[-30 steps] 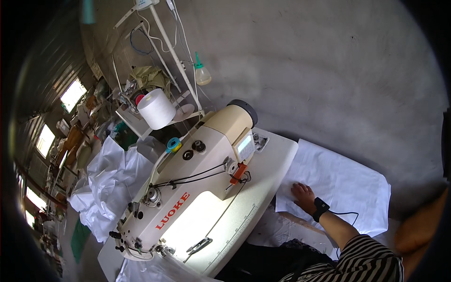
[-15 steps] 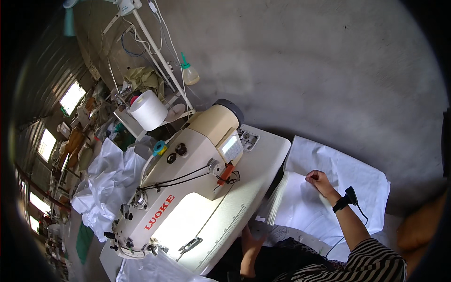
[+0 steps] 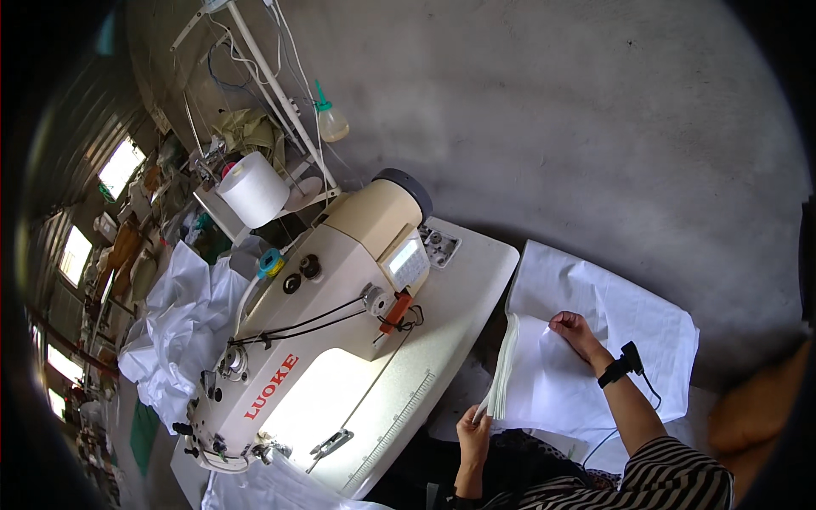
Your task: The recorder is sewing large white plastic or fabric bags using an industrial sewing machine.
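Note:
To the right of the sewing machine lies a stack of thin white sheets (image 3: 629,340), fabric or film; its layered edge faces the machine. My right hand (image 3: 576,333), with a black strap and a small device on its wrist, pinches the top white sheet and holds part of it slightly raised. At the stack's near left corner, my left hand (image 3: 473,433) is closed with thumb and fingers on the edge of a white sheet. The white sewing machine (image 3: 314,297) stands to the left, its lamp lighting the bed, with white material under the needle end.
Crumpled white material (image 3: 183,314) is heaped behind the machine. A thread cone (image 3: 254,189) sits on the stand, and an oil bottle (image 3: 332,124) hangs beside its pole. The table edge (image 3: 442,361) runs between machine and stack. A grey wall (image 3: 578,127) rises behind.
My left hand has come up from beside the table edge to the stack's corner and taken hold of a sheet edge. My right hand stays pinched on the sheet. The view has shifted slightly.

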`<state>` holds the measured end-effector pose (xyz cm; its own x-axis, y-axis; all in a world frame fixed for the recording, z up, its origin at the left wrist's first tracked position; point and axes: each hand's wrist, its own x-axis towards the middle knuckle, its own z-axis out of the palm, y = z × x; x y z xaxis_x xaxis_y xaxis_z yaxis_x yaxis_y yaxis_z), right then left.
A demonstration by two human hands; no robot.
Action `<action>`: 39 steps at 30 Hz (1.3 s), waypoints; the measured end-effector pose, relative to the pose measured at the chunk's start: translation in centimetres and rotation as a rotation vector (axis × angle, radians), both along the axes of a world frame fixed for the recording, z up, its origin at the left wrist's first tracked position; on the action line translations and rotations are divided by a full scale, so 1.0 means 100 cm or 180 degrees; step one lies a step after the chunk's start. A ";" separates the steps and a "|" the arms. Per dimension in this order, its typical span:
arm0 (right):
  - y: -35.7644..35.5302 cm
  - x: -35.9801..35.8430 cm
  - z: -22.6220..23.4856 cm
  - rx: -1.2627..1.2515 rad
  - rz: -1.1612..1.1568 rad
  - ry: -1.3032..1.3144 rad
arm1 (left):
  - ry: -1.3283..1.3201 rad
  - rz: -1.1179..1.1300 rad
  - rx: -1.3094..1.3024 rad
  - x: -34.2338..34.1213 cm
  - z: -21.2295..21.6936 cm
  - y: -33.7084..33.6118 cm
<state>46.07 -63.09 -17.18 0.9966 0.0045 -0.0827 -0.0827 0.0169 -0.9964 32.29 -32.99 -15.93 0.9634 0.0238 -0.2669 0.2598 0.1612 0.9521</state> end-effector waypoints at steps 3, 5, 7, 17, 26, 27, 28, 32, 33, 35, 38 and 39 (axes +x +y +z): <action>-0.015 -0.003 0.012 0.1638 -0.0192 0.0249 | 0.0106 0.0757 -0.0010 0.002 0.007 -0.005; -0.009 -0.011 0.030 0.0528 -0.0278 0.0106 | 0.0182 0.0671 0.0151 0.000 -0.003 0.005; 0.003 -0.029 0.034 0.0203 0.0202 -0.0055 | 0.0132 0.0687 0.0180 0.000 0.000 0.000; 0.098 -0.114 0.075 -0.2260 0.0966 -0.0703 | 0.0194 0.0519 -0.0069 -0.004 0.025 -0.009; 0.088 -0.101 0.079 -0.2662 0.0751 -0.0929 | -0.0372 0.0896 0.0344 -0.009 0.013 -0.001; 0.087 -0.102 0.080 -0.2672 0.0736 -0.0928 | -0.0986 0.1023 0.0975 -0.008 0.020 -0.003; 0.084 -0.102 0.080 -0.2514 0.0830 -0.0821 | -0.0987 0.1017 0.0977 -0.006 0.034 -0.003; 0.082 -0.109 0.076 -0.1301 0.0656 -0.0282 | -0.1814 0.0477 0.1931 -0.003 0.081 0.000; 0.082 -0.112 0.073 -0.1126 0.0505 -0.0592 | -0.1963 0.0273 0.1955 0.001 0.095 -0.007; 0.078 -0.119 0.067 -0.0816 0.0590 -0.0655 | -0.1963 -0.0311 0.2015 0.009 0.111 -0.023; 0.085 -0.120 0.097 -0.0273 0.0726 -0.0911 | -0.2379 -0.1021 0.1789 0.012 0.063 -0.039; 0.082 -0.119 0.097 -0.0168 0.0671 -0.0891 | -0.1973 -0.0829 0.1332 0.011 0.074 -0.051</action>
